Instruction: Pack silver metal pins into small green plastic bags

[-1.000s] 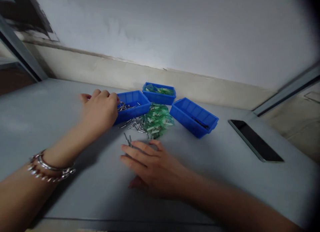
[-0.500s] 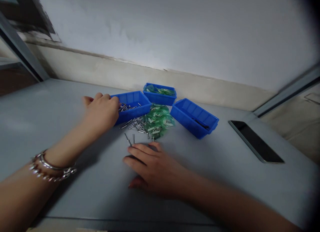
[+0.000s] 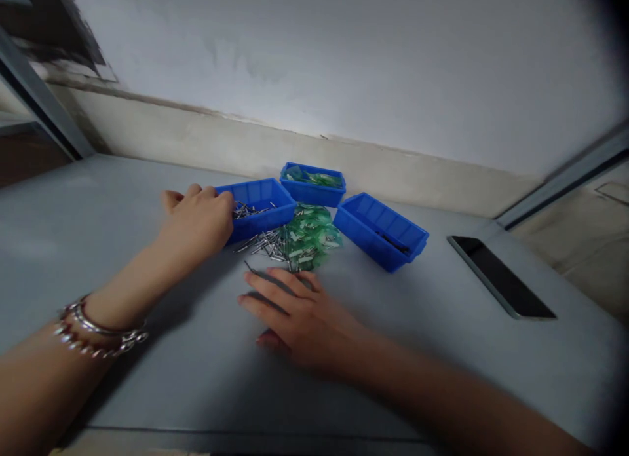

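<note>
My left hand (image 3: 199,217) is closed over the near-left end of a blue plastic bin (image 3: 263,225), which holds a heap of thin metal pins (image 3: 248,211); its fingertips are hidden behind the hand. In front of that bin, more metal pins (image 3: 270,244) lie in a loose pile on the table. Small green plastic packets (image 3: 310,236) are heaped against the pile's right side. Palm down, my right hand (image 3: 297,318) is open just in front of the pile, fingers spread. One loose pin (image 3: 248,266) lies by its fingertips, partly covered.
A second blue bin (image 3: 314,192) with green packets (image 3: 319,179) stands at the back by the wall. To the right, a third blue bin (image 3: 378,236) has a few dark items inside. A phone (image 3: 501,278) lies farther right on the grey table (image 3: 196,384).
My right hand has slid slightly forward toward the pile, covering more of the loose pins near its fingertips. My left hand stays on the bin.
</note>
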`<state>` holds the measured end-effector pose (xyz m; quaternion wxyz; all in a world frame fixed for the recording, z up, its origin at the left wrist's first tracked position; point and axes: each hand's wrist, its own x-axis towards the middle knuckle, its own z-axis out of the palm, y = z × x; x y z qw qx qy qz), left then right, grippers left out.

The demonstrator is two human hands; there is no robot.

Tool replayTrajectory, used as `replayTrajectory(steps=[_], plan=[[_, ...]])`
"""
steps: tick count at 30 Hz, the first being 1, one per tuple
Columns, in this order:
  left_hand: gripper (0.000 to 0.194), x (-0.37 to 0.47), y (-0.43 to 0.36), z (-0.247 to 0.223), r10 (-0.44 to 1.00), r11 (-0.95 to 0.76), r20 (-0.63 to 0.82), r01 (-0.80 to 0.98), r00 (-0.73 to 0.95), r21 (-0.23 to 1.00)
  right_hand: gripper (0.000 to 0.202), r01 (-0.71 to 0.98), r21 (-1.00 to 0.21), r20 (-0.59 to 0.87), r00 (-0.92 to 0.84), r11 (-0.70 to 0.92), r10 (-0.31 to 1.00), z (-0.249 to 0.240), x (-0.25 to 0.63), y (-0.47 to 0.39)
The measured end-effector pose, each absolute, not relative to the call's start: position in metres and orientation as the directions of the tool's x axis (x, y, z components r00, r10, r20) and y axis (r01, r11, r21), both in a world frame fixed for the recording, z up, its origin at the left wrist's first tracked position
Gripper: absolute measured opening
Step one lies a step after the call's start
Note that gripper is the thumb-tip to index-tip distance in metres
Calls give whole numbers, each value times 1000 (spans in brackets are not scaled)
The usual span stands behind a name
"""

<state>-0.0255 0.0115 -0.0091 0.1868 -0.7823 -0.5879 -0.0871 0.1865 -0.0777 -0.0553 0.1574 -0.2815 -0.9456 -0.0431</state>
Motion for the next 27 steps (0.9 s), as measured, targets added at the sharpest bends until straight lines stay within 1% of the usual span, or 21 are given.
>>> replayTrajectory(steps=[2,5,7,10,12,15,20,22,27], plan=[[30,-25,9,-7,897,-240,332,952,292,-188,42,544,-22,262,-807,839,530,-54,186,-77],[34,-22,5,-5,898,-219,335,950,285,-221,43,549,-55,212,-810,834,547,-54,186,-75],[36,-20,3,-6,898,-199,340,947,279,-251,46,554,-72,205,-806,829,556,-55,186,-75],[34,-18,3,-6,900,-187,339,945,274,-267,47,557,-75,224,-799,827,559,-58,186,-75],[31,-18,5,-6,903,-180,337,947,266,-266,43,547,-55,265,-799,836,540,-59,187,-74],[30,-18,8,-7,915,-150,330,955,232,-255,26,536,3,321,-800,844,507,-60,189,-73],[30,-17,10,-6,925,-154,310,963,220,-221,15,525,64,319,-817,849,481,-57,192,-68],[29,-17,10,-7,923,-153,318,966,215,-210,13,515,68,327,-821,855,468,-56,193,-66],[29,-17,11,-8,909,-170,352,970,223,-176,20,506,89,349,-823,858,449,-54,194,-65]])
